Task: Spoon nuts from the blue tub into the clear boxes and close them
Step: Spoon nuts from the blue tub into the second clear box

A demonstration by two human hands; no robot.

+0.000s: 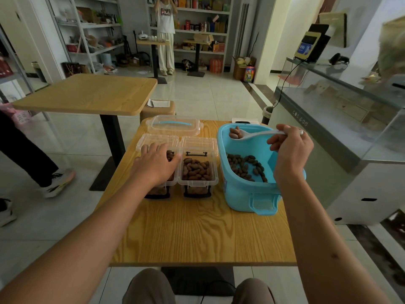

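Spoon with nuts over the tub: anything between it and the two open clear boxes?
The right box is open, unobstructed and nearly full. The left hand lies over the left box, covering most of its opening. The spoon is in the right hand.
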